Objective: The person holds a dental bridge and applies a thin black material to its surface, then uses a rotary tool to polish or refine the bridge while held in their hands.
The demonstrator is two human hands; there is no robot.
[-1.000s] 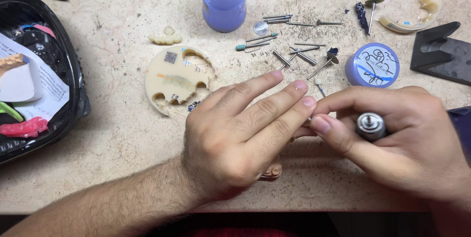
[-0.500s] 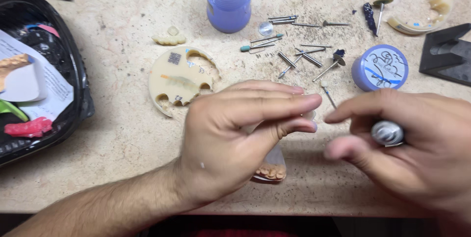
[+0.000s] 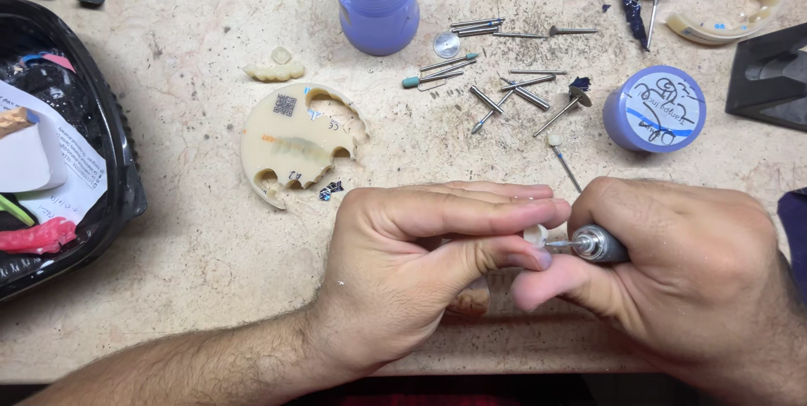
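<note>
Handpiece [image 3: 598, 244] back against tooth piece [image 3: 535, 234]

bare hairy forearms, no sleeves, short nails

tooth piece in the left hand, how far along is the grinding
Done: the cream milled disc has empty cut-outs, and a small tooth bridge lies loose on the bench. In hand: the left hand pinches a small pale tooth piece while the right hand holds the rotary handpiece bur against it. Left: cannot tell how much; the piece is mostly hidden.
</note>
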